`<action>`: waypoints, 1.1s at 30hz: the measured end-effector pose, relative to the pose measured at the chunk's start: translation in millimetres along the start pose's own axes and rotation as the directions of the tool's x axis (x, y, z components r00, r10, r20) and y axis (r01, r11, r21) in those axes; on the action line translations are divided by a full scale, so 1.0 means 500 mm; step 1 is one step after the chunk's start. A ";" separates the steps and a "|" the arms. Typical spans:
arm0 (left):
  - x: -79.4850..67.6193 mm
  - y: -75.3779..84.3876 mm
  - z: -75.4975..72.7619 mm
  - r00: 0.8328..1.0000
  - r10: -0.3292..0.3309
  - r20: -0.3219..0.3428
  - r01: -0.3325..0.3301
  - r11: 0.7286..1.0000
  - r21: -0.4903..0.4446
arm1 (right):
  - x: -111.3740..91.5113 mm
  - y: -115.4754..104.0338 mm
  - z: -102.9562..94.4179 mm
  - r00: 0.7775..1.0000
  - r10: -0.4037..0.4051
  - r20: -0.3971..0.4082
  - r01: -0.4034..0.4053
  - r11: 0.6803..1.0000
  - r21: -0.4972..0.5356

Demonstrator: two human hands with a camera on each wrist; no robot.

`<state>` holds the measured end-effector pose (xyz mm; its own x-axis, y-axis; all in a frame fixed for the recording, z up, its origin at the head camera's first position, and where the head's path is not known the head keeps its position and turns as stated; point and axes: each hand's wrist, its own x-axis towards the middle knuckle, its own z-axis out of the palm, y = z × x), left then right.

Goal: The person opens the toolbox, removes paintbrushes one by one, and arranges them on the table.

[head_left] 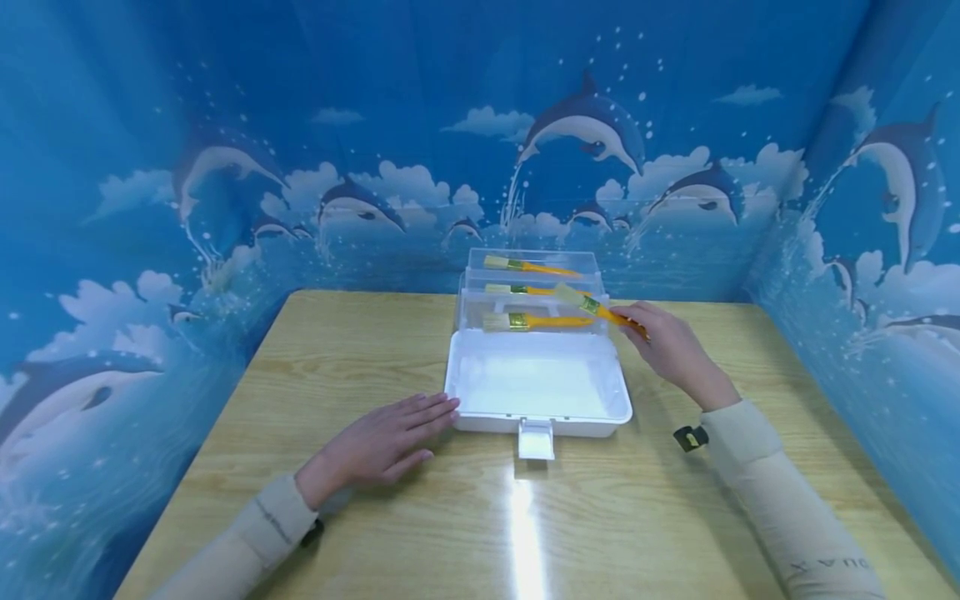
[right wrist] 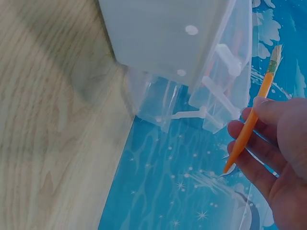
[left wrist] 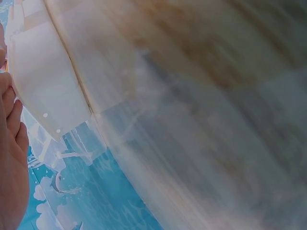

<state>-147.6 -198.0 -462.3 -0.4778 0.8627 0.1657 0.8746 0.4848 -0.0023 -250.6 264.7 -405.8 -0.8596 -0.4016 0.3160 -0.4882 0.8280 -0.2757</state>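
Note:
My right hand (head_left: 667,342) pinches a paintbrush (head_left: 621,319) by its orange handle, pale bristles pointing left over the trays of a white storage box (head_left: 495,426). In the right wrist view, the thumb and fingers hold the brush (right wrist: 248,125) beside the box's outer wall (right wrist: 158,36). The box's lid is open and its stepped clear trays are raised at the back. Brushes lie in the upper tray (head_left: 551,268), the middle one (head_left: 536,290) and the lower one (head_left: 558,322). Fingers extended, my left hand (head_left: 382,439) rests its fingertips at the box's front left corner.
The box stands on a wood-grain table (head_left: 330,358), its white latch (head_left: 536,442) hanging down in front. Blue dolphin-printed curtains (head_left: 420,100) enclose the table at the back and sides. Light glares off the table (head_left: 525,542) before the box.

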 end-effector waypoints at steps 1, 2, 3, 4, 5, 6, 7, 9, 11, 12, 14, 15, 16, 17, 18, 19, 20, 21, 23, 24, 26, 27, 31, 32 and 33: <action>0.000 -0.001 0.001 1.000 0.001 -0.003 -0.001 1.000 0.000 | 0.000 0.002 0.001 1.000 0.004 0.002 -0.004 1.000 0.006; 0.000 -0.001 0.002 1.000 0.002 -0.005 -0.002 1.000 -0.001 | -0.001 0.003 0.001 1.000 0.009 0.003 -0.009 1.000 0.012; 0.000 -0.001 0.003 1.000 0.003 -0.009 -0.003 1.000 -0.003 | -0.001 0.005 0.001 1.000 0.012 0.004 -0.012 1.000 0.017; 0.000 -0.002 0.003 1.000 0.006 -0.014 -0.006 1.000 -0.002 | -0.002 0.006 0.001 1.000 0.016 0.005 -0.016 1.000 0.025; 0.000 -0.002 0.004 1.000 0.008 -0.018 -0.008 1.000 -0.004 | -0.002 0.007 0.001 1.000 0.019 0.007 -0.019 0.999 0.032; 0.000 -0.002 0.005 1.000 0.010 -0.021 -0.010 1.000 -0.005 | -0.003 0.009 0.001 1.000 0.021 0.009 -0.021 0.999 0.039; 0.000 -0.002 0.005 1.000 0.012 -0.024 -0.012 1.000 -0.007 | -0.003 0.010 0.001 1.000 0.027 0.009 -0.028 0.999 0.045; 0.000 -0.002 0.005 1.000 0.013 -0.025 -0.014 1.000 -0.007 | -0.003 0.012 0.001 0.999 0.036 0.013 -0.037 0.997 0.063; 0.000 -0.002 0.004 1.000 0.012 -0.022 -0.012 1.000 -0.009 | -0.004 0.015 0.001 0.999 0.044 0.020 -0.045 0.996 0.079; 0.001 -0.002 0.004 1.000 0.010 -0.019 -0.010 1.000 -0.011 | -0.005 0.017 0.001 0.999 0.048 0.021 -0.049 0.995 0.086; 0.001 -0.001 0.003 1.000 0.009 -0.015 -0.009 1.000 -0.010 | -0.005 0.020 0.003 0.998 0.052 0.021 -0.054 0.994 0.096; 0.001 -0.001 0.003 1.000 0.007 -0.013 -0.007 1.000 -0.011 | -0.005 0.021 0.004 0.998 0.053 0.020 -0.055 0.994 0.097; 0.001 0.000 0.003 1.000 0.006 -0.011 -0.006 1.000 -0.010 | -0.005 0.023 0.005 0.998 0.057 0.017 -0.058 0.993 0.099; 0.001 0.000 0.003 1.000 0.005 -0.009 -0.005 1.000 -0.009 | -0.006 0.024 0.006 0.998 0.060 0.014 -0.061 0.993 0.101; 0.000 0.000 0.003 1.000 0.003 -0.008 -0.003 1.000 -0.008 | -0.005 0.025 0.007 0.998 0.062 0.009 -0.062 0.993 0.105; 0.000 0.000 0.003 1.000 0.005 -0.011 -0.005 1.000 -0.004 | -0.006 0.027 0.008 0.998 0.065 0.007 -0.065 0.992 0.107; 0.000 0.000 0.003 1.000 0.005 -0.012 -0.005 1.000 -0.002 | -0.006 0.029 0.009 0.998 0.068 0.002 -0.068 0.992 0.110; 0.000 0.000 0.003 1.000 0.004 -0.014 -0.004 1.000 -0.001 | -0.006 0.031 0.010 0.997 0.071 -0.002 -0.070 0.991 0.112; 0.001 0.000 0.003 1.000 0.008 -0.020 -0.008 1.000 0.002 | -0.007 0.034 0.011 0.997 0.074 -0.010 -0.073 0.990 0.118; 0.001 0.000 0.002 1.000 0.010 -0.024 -0.010 1.000 0.002 | -0.008 0.036 0.012 0.997 0.073 -0.015 -0.070 0.990 0.122; 0.002 0.001 0.001 0.999 0.013 -0.030 -0.013 1.000 -0.001 | -0.011 0.039 0.013 0.997 0.067 -0.023 -0.064 0.989 0.131; 0.003 0.001 0.000 0.999 0.014 -0.031 -0.014 1.000 -0.005 | -0.012 0.041 0.013 0.997 0.066 -0.026 -0.062 0.989 0.134; 0.003 0.001 -0.003 1.000 0.016 -0.027 -0.016 1.000 -0.005 | -0.016 0.047 0.016 0.997 0.073 -0.020 -0.069 0.986 0.154; 0.003 0.002 -0.003 1.000 0.016 -0.023 -0.016 1.000 -0.004 | -0.016 0.048 0.017 0.997 0.078 -0.016 -0.075 0.984 0.159; 0.003 0.002 -0.004 1.000 0.015 -0.019 -0.015 1.000 -0.003 | -0.017 0.050 0.018 0.996 0.085 -0.011 -0.082 0.984 0.161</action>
<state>-147.4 -196.8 -460.1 -0.4630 0.8670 0.1842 0.8820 0.4713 -0.0016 -256.7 285.2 -423.4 -0.8964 -0.3250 0.3015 -0.4336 0.7846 -0.4432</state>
